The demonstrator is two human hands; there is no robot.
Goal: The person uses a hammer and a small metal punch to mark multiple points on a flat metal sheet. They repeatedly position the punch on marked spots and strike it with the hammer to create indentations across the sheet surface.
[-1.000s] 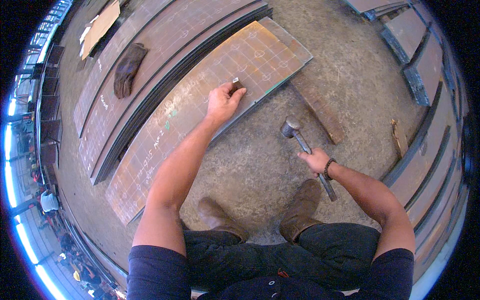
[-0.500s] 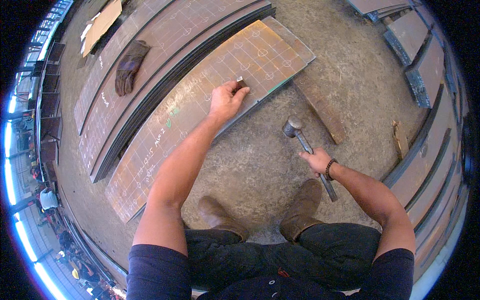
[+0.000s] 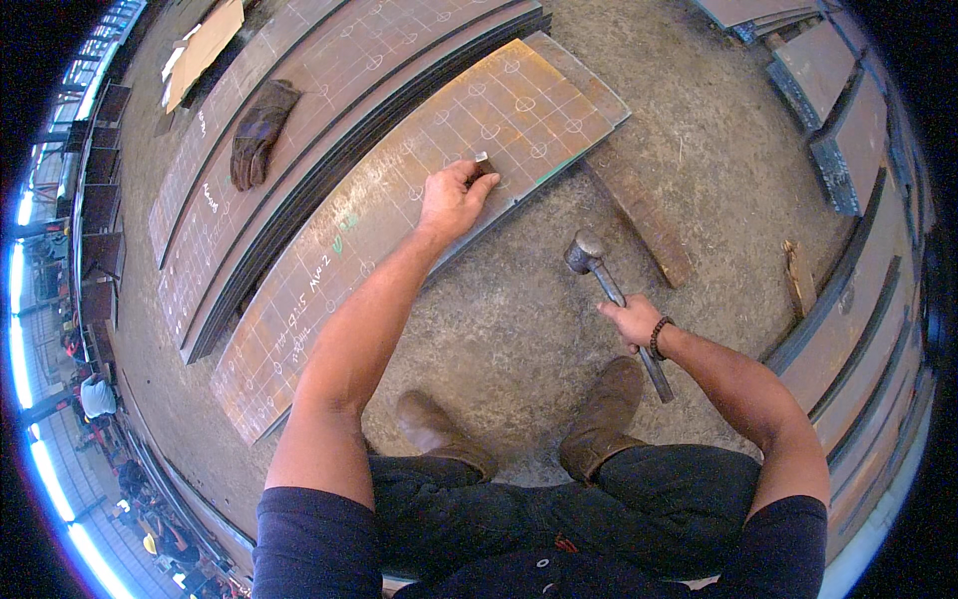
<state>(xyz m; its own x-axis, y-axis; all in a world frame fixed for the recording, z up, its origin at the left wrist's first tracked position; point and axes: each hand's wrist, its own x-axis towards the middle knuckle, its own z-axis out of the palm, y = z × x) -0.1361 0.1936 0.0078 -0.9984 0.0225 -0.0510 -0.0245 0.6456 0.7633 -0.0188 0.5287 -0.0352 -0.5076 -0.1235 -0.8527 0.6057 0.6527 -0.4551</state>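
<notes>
My left hand [image 3: 456,200] is closed around a short dark metal punch [image 3: 484,163] with a bright top end. It stands over a long steel plate [image 3: 399,145], near the edge closest to me; the punch's lower tip is hidden by my fingers. White chalk lines and circles form a grid on the plate. To the right, my right hand [image 3: 635,323] grips the steel handle of a hammer [image 3: 591,252]. The hammer's head points away from me, above the floor and apart from the plate.
Stacked marked steel plates [image 3: 329,75] lie beyond, with a dark glove [image 3: 261,135] on them. A rusty flat bar [image 3: 644,225] juts out from under the marked plate. More plates [image 3: 853,349] lie at the right. Cardboard [image 3: 205,52] lies far left. My boots [image 3: 604,419] stand close by.
</notes>
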